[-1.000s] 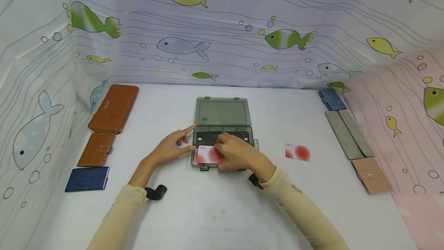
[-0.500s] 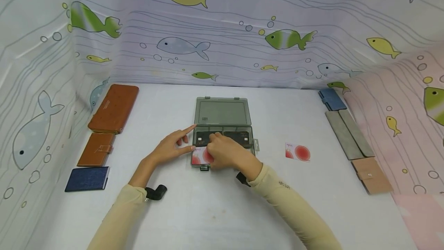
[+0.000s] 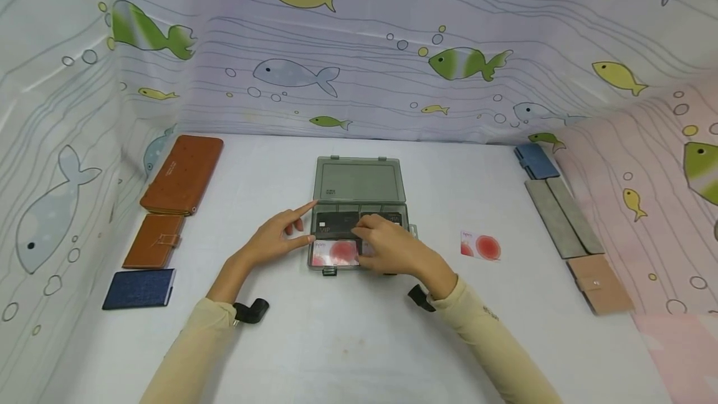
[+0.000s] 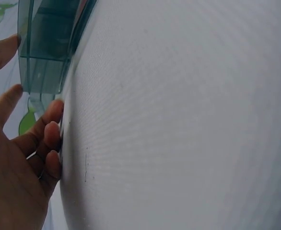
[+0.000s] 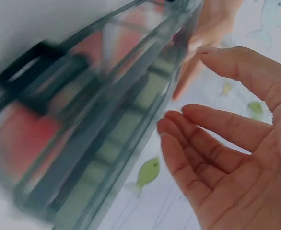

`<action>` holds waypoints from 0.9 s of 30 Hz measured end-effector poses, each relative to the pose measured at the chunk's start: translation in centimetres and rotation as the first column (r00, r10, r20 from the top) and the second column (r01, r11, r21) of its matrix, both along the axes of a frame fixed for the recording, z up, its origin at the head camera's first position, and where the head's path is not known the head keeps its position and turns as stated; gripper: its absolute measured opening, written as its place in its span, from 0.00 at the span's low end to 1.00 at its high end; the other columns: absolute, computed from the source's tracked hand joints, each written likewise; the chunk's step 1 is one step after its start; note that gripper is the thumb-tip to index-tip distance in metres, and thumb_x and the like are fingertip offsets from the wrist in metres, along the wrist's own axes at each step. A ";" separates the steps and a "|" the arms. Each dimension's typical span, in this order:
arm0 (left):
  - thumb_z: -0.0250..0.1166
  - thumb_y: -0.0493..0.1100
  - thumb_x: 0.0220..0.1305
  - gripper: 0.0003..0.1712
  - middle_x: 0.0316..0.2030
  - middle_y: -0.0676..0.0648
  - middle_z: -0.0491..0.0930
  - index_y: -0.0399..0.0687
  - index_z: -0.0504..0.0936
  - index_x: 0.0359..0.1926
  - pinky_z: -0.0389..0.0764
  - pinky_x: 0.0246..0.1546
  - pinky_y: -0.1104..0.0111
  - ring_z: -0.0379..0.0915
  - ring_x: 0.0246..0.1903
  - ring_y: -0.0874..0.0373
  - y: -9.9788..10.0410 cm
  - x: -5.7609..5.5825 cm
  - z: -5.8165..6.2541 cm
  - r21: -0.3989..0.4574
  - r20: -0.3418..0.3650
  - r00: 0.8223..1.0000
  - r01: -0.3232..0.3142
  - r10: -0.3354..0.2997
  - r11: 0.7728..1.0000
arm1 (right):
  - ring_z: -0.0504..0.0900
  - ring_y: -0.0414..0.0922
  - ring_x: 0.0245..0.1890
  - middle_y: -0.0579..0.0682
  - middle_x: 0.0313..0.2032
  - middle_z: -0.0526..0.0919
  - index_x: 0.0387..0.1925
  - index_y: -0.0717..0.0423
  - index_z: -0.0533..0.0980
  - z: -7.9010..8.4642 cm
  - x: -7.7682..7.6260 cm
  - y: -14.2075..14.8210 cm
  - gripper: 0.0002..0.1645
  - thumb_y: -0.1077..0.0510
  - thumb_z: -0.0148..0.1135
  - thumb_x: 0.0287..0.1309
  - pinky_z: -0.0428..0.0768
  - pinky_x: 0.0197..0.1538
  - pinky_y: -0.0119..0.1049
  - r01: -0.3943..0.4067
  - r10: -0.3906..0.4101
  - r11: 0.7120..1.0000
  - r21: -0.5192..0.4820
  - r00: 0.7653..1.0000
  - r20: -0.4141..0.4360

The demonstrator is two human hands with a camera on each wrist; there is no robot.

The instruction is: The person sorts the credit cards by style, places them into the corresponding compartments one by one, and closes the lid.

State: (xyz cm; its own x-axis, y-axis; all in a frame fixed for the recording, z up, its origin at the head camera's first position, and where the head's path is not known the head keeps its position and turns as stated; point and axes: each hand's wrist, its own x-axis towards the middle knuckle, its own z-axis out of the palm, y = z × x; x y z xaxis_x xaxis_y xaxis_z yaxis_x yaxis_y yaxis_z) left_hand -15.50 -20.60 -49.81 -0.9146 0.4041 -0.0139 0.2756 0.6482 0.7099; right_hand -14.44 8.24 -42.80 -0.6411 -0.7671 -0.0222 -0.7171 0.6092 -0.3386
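A translucent grey-green compartment box [image 3: 359, 181] lies with its lid folded back. Black cards [image 3: 339, 224] marked VIP lie in its back part. A red-and-white card [image 3: 335, 253] lies in the front left, and a similar one on the right is mostly hidden. My left hand [image 3: 279, 234] touches the box's left side with straight thumb and index finger, its other fingers bent, as the left wrist view shows. My right hand [image 3: 392, 245] is above the box's right half; in the right wrist view its fingers [image 5: 179, 160] are loosely bent, apart from the thumb, holding nothing.
Another red-and-white card [image 3: 480, 246] lies on the white table right of the box. Along the left edge are a brown zip wallet [image 3: 182, 173], a smaller brown wallet [image 3: 153, 240] and a navy booklet [image 3: 139, 288]. Blue [image 3: 536, 161], grey [image 3: 563, 217] and tan wallets [image 3: 600, 283] line the right.
My right hand has moved left with a red-and-white card, let it go in the box's front left, and drawn back to the right. My left hand has stayed in place.
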 end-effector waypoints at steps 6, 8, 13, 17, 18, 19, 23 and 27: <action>0.70 0.53 0.62 0.44 0.37 0.49 0.73 0.58 0.62 0.76 0.66 0.38 0.63 0.63 0.33 0.56 0.0 -0.1 -0.3 -0.004 -0.011 1.000 0.003 -0.003 1.000 | 0.79 0.50 0.53 0.58 0.54 0.79 0.58 0.67 0.77 -1.0 0.2 4.3 0.33 0.54 0.74 0.54 0.79 0.55 0.44 0.099 -0.098 0.990 -0.099 0.995 0.006; 0.70 0.53 0.62 0.44 0.37 0.49 0.73 0.59 0.62 0.76 0.66 0.38 0.63 0.63 0.33 0.56 0.0 -0.1 -0.4 -0.007 -0.013 1.000 0.000 -0.001 1.000 | 0.79 0.52 0.54 0.58 0.55 0.78 0.59 0.66 0.77 -1.4 0.3 5.8 0.33 0.55 0.74 0.53 0.79 0.56 0.46 0.153 -0.150 0.979 -0.131 0.988 0.038; 0.70 0.54 0.62 0.44 0.37 0.50 0.73 0.62 0.61 0.76 0.66 0.38 0.62 0.64 0.33 0.56 0.0 -0.2 -0.5 -0.013 0.000 1.000 -0.012 0.012 1.000 | 0.79 0.54 0.54 0.58 0.55 0.78 0.60 0.66 0.76 -2.2 0.4 9.5 0.36 0.56 0.77 0.51 0.78 0.56 0.51 0.276 -0.261 0.936 -0.220 0.961 0.096; 0.70 0.54 0.62 0.44 0.37 0.49 0.73 0.60 0.61 0.76 0.66 0.38 0.62 0.64 0.33 0.56 0.0 -0.1 -0.4 -0.010 -0.002 1.000 -0.007 0.007 1.000 | 0.79 0.55 0.53 0.58 0.54 0.79 0.58 0.66 0.77 -2.6 0.5 12.3 0.36 0.55 0.78 0.48 0.79 0.54 0.53 0.350 -0.331 0.900 -0.259 0.937 0.114; 0.70 0.53 0.62 0.44 0.37 0.49 0.73 0.59 0.61 0.76 0.66 0.38 0.62 0.63 0.33 0.56 0.0 -0.1 -0.4 -0.009 -0.005 1.000 -0.005 0.005 1.000 | 0.79 0.55 0.53 0.58 0.53 0.79 0.58 0.66 0.77 -2.7 0.5 13.0 0.37 0.55 0.79 0.48 0.79 0.54 0.53 0.366 -0.347 0.894 -0.258 0.931 0.116; 0.70 0.53 0.62 0.44 0.37 0.49 0.73 0.59 0.61 0.76 0.66 0.38 0.62 0.63 0.33 0.56 0.0 -0.2 -0.4 -0.007 -0.007 1.000 -0.003 0.003 1.000 | 0.79 0.56 0.53 0.58 0.53 0.79 0.58 0.66 0.77 -2.8 0.6 13.6 0.37 0.55 0.79 0.47 0.78 0.54 0.54 0.381 -0.362 0.889 -0.253 0.924 0.122; 0.70 0.53 0.62 0.44 0.37 0.49 0.73 0.58 0.61 0.76 0.66 0.38 0.62 0.63 0.33 0.55 0.0 -0.2 -0.4 -0.007 -0.005 1.000 -0.003 0.003 1.000 | 0.78 0.57 0.53 0.60 0.53 0.79 0.59 0.68 0.76 -3.3 0.7 16.1 0.39 0.56 0.79 0.47 0.77 0.56 0.56 0.415 -0.399 0.885 -0.210 0.910 0.114; 0.70 0.53 0.62 0.44 0.37 0.49 0.73 0.59 0.61 0.76 0.66 0.38 0.63 0.63 0.33 0.56 0.0 -0.1 -0.3 -0.012 0.000 1.000 -0.001 0.001 1.000 | 0.78 0.59 0.53 0.62 0.52 0.78 0.59 0.69 0.75 -4.0 0.7 18.3 0.39 0.58 0.80 0.45 0.76 0.56 0.57 0.450 -0.435 0.873 -0.187 0.893 0.116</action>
